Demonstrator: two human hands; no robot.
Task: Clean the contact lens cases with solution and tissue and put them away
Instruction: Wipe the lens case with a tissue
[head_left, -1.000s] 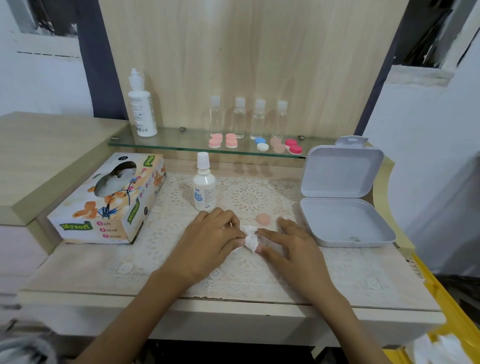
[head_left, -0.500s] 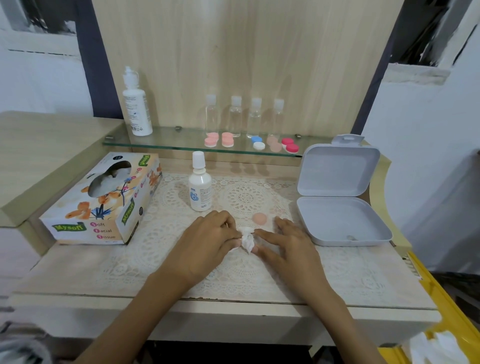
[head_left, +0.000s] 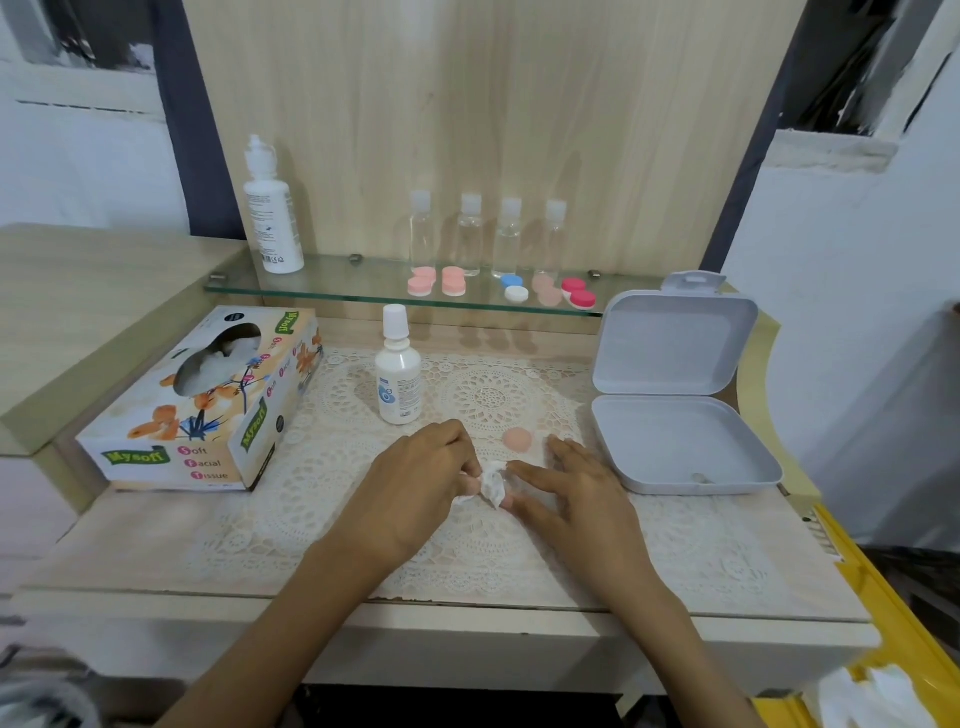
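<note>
We see a white lace doily (head_left: 488, 400), a peach lens-case cap (head_left: 517, 439), a crumpled white tissue (head_left: 492, 483), a grey storage box (head_left: 680, 447), and orange flowers printed on the tissue box (head_left: 208, 410).

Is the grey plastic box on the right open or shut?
Open. The grey box has its lid standing up behind the tray, and the tray looks nearly empty, with only a small unclear item near its front edge.
</note>
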